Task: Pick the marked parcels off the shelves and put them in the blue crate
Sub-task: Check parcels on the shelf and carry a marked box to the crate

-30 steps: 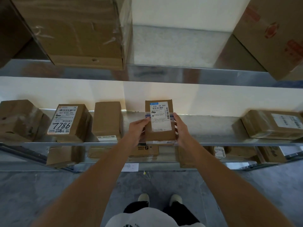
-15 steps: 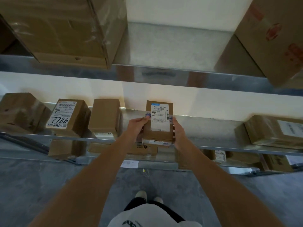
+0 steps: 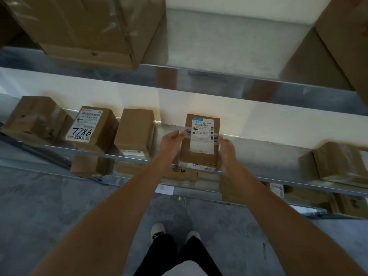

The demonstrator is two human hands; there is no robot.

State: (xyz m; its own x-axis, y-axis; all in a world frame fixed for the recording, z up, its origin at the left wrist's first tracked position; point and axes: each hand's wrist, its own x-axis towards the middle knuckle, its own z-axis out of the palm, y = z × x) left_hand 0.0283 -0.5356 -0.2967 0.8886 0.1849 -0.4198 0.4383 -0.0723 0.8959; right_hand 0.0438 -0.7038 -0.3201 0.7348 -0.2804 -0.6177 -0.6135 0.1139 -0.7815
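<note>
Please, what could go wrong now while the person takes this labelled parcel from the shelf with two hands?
The parcel sits at the shelf edge, held only at its sides by the left hand and right hand; it might slip and fall. The plain box stands close on the left and could be knocked.

**Both hands closed on one parcel**

Both bare forearms reached forward and converged. The left hand (image 3: 171,145) pressed the parcel (image 3: 201,144) from its left side, fingertips curled onto the top edge beside the label. The right hand (image 3: 227,154) cupped the opposite side, blurred, its fingers wrapped against the box's right face. The parcel sat between the two sets of fingers.
</note>
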